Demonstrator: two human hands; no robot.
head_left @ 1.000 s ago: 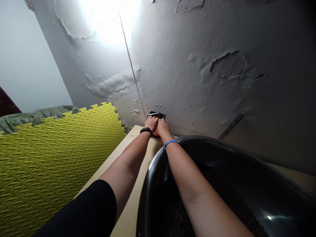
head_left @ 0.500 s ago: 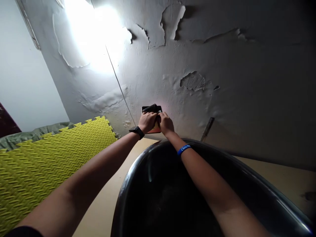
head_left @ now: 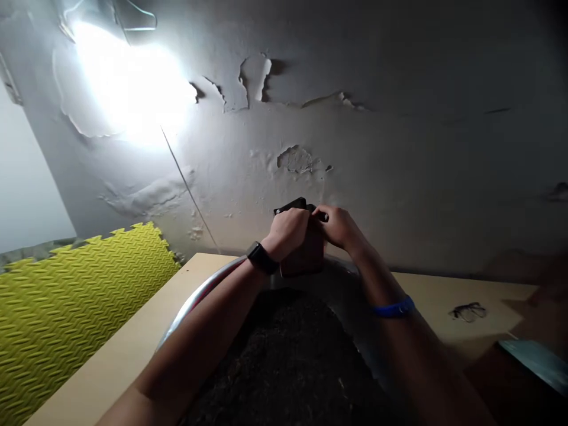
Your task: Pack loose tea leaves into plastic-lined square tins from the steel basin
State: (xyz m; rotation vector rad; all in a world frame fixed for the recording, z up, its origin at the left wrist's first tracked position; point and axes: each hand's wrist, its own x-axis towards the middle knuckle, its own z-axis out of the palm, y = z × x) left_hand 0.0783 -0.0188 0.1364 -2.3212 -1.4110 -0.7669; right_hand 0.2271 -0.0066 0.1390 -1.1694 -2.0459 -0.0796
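My left hand (head_left: 290, 229), with a black watch at the wrist, is closed around a small black object (head_left: 298, 204) whose kind I cannot make out. Behind and below it hangs a dark, flat, rectangular panel (head_left: 306, 255) with rounded corners. My right hand (head_left: 336, 223), wearing a blue wristband (head_left: 394, 309), pinches at the upper right of these dark things; its fingertips meet near the left hand's fingers. What lies between the fingertips is too small to tell. Both hands are above the far rim of a large, dark, rounded tub-like thing (head_left: 204, 289).
A rough dark surface (head_left: 288, 349) fills the tub-like thing beneath my arms. It stands on a pale tabletop (head_left: 119, 343). Yellow foam mats (head_left: 89, 284) are at left. Eyeglasses (head_left: 468, 312) and a flat, pale-topped object (head_left: 539, 361) are at right. A peeling wall (head_left: 377, 177) rises behind.
The view has shifted, so the wall marks sit further left and the table's right side shows. My hands appear nearer and slightly further apart. The panel's orange face now looks dark.
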